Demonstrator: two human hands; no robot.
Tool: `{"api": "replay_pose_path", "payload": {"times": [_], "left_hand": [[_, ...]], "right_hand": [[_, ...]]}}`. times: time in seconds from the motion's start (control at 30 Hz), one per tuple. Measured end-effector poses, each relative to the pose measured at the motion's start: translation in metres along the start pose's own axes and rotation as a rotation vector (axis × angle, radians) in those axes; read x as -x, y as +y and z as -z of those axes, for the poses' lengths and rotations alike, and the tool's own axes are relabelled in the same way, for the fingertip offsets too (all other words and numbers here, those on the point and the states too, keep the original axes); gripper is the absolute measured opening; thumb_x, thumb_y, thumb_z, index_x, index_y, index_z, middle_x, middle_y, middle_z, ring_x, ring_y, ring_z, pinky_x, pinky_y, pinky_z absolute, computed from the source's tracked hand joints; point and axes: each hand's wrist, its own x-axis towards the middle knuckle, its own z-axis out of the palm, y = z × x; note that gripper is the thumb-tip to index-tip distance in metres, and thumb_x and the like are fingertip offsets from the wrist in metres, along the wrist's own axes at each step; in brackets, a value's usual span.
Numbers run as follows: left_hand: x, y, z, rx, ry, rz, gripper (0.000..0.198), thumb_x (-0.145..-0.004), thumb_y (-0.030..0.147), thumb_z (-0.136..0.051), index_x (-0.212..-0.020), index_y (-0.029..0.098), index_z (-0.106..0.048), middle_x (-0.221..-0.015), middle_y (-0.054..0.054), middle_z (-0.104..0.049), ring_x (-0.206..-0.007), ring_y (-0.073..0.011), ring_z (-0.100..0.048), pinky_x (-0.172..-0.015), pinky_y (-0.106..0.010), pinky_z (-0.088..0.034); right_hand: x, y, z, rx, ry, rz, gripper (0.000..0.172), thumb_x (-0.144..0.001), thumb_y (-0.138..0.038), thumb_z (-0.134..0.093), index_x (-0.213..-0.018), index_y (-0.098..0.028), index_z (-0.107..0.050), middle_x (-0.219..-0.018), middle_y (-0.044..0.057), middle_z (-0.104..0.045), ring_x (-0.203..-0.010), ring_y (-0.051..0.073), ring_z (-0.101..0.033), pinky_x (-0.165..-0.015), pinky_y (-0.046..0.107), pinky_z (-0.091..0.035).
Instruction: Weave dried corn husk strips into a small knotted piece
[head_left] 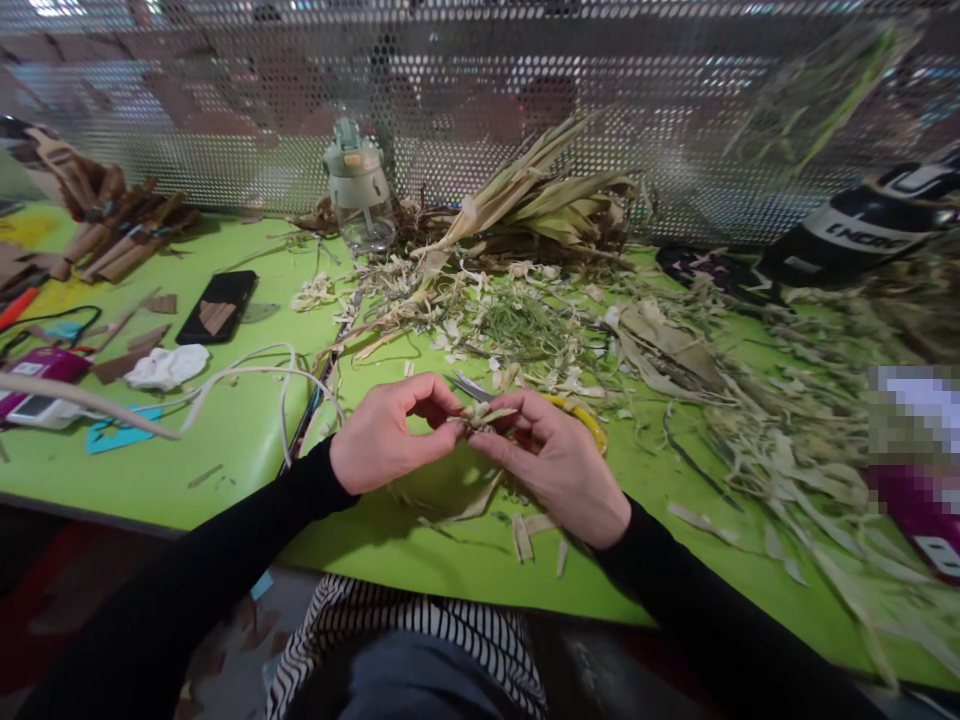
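My left hand (397,432) and my right hand (559,460) meet over the green table near its front edge. Between their fingertips they pinch a small bundle of dried plant leaf strips (480,416), pale green and straw-coloured. Thumbs and forefingers press on it from both sides. Just behind the bundle lie scissors (471,386) with metal blades; a yellow handle (581,415) shows beyond my right hand, partly covered by it. Loose pale strips (523,538) lie on the table below my right hand.
Plant scraps and shavings (517,320) spread across the table's middle and right. Behind them stand a clear bottle (361,200) and a heap of dry leaves (555,210). Leftward lie a black phone (217,305), a white cable (247,372) and crumpled tissue (166,367). A perforated metal screen (480,130) rises behind.
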Motion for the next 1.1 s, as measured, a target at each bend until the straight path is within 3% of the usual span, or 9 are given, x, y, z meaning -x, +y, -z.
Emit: {"api": "replay_pose_path", "payload": {"times": [0.07,0.2,0.3,0.37,0.5,0.57,0.77,0.97,1.1], "left_hand": [[0.000,-0.001,0.004,-0.137,0.001,-0.152,0.004,-0.076,0.017,-0.060,-0.078,0.014,-0.058,-0.072,-0.001,-0.067,-0.064,-0.0095,-0.061,-0.062,-0.019,-0.049],[0.003,-0.005,0.004,-0.497,0.136,-0.545,0.006,-0.080,0.012,-0.055,-0.076,0.016,-0.057,-0.077,-0.002,-0.070,-0.068,-0.0101,-0.064,-0.064,-0.020,-0.051],[0.007,-0.007,-0.002,-0.622,0.193,-0.697,0.007,-0.082,0.011,-0.055,-0.079,0.017,-0.058,-0.083,-0.004,-0.071,-0.076,-0.0127,-0.066,-0.072,-0.025,-0.053],[0.008,-0.007,-0.005,-0.553,0.179,-0.618,0.009,-0.082,0.010,-0.054,-0.086,0.016,-0.060,-0.087,-0.005,-0.071,-0.079,-0.0135,-0.066,-0.075,-0.026,-0.053],[0.006,0.001,-0.006,-0.124,0.002,-0.150,0.027,-0.083,0.019,-0.056,-0.110,0.014,-0.056,-0.100,-0.008,-0.070,-0.086,-0.0132,-0.065,-0.078,-0.024,-0.052],[0.004,0.005,-0.002,-0.008,-0.068,0.006,0.032,-0.084,0.028,-0.055,-0.112,0.013,-0.057,-0.103,-0.008,-0.069,-0.087,-0.0139,-0.065,-0.078,-0.025,-0.051],[0.000,0.010,0.006,-0.064,-0.064,0.095,0.025,-0.083,0.038,-0.056,-0.084,0.015,-0.066,-0.081,-0.003,-0.068,-0.071,-0.0119,-0.058,-0.067,-0.023,-0.046],[-0.002,0.006,0.010,0.072,-0.185,0.287,0.022,-0.079,0.036,-0.059,-0.086,0.016,-0.063,-0.076,0.000,-0.064,-0.061,-0.0089,-0.052,-0.058,-0.021,-0.043],[-0.002,0.005,0.009,0.064,-0.172,0.316,0.022,-0.077,0.036,-0.060,-0.085,0.016,-0.061,-0.074,0.000,-0.061,-0.061,-0.0094,-0.051,-0.057,-0.022,-0.042]], "right_hand": [[0.000,-0.003,0.000,-0.106,-0.048,-0.064,0.024,-0.074,-0.034,-0.070,-0.086,-0.020,-0.056,-0.073,-0.001,-0.065,-0.062,0.011,-0.059,-0.056,0.023,-0.045],[0.001,-0.009,0.000,-0.283,-0.108,-0.175,0.027,-0.070,-0.034,-0.074,-0.081,-0.020,-0.054,-0.068,-0.003,-0.063,-0.055,0.009,-0.055,-0.051,0.021,-0.042],[0.000,-0.006,0.001,-0.353,-0.147,-0.205,0.030,-0.067,-0.034,-0.076,-0.080,-0.020,-0.053,-0.071,-0.003,-0.064,-0.058,0.009,-0.057,-0.053,0.021,-0.045],[-0.002,0.000,0.002,-0.321,-0.142,-0.170,0.029,-0.068,-0.034,-0.075,-0.080,-0.020,-0.053,-0.074,-0.002,-0.065,-0.062,0.010,-0.059,-0.056,0.022,-0.046],[-0.006,0.011,0.004,-0.173,-0.045,-0.014,0.023,-0.072,-0.032,-0.072,-0.080,-0.021,-0.054,-0.076,-0.003,-0.063,-0.068,0.011,-0.060,-0.062,0.024,-0.048],[-0.007,0.012,0.005,-0.096,-0.012,0.049,0.021,-0.074,-0.033,-0.070,-0.083,-0.021,-0.056,-0.077,-0.002,-0.063,-0.070,0.012,-0.060,-0.063,0.026,-0.049],[-0.004,0.008,0.007,0.120,0.059,0.191,0.014,-0.078,-0.029,-0.067,-0.088,-0.022,-0.062,-0.083,0.001,-0.065,-0.077,0.015,-0.062,-0.069,0.028,-0.049],[-0.004,0.011,0.004,0.077,0.025,0.204,0.012,-0.078,-0.027,-0.066,-0.089,-0.022,-0.063,-0.085,0.001,-0.066,-0.078,0.016,-0.063,-0.071,0.029,-0.051],[-0.004,0.015,0.003,0.066,0.010,0.195,0.012,-0.079,-0.025,-0.065,-0.090,-0.023,-0.064,-0.089,0.002,-0.067,-0.083,0.017,-0.064,-0.076,0.033,-0.051]]}}
